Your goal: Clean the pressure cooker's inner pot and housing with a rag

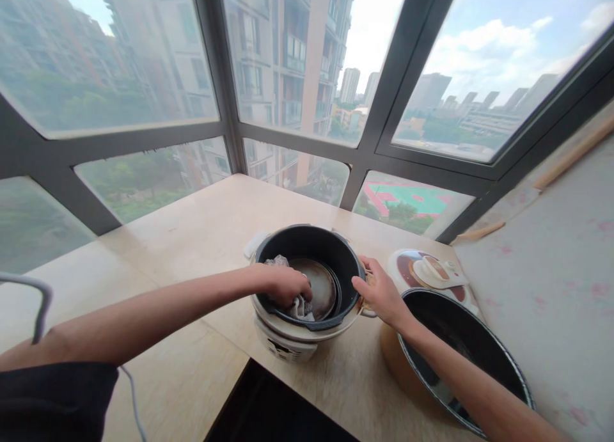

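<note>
A white electric pressure cooker (285,347) stands on the pale sill, its lid off and its dark inside showing a round metal plate (320,287) at the bottom. My left hand (288,284) reaches down into it, fingers closed on a crumpled greyish cloth (303,309) against the inner wall and base. On the cooker's right side, my right hand (381,290) grips the edge by the side handle, with the thumb over the rim. Part of that handle is hidden by the fingers.
The inner pot (455,311), dark inside, stands on the right under my right forearm. Behind it lies the brown-and-white lid (432,270) by the wallpapered wall (566,288). Windows border the sill (192,237). A grey cord (132,397) hangs at left; a dark gap (283,410) opens in front.
</note>
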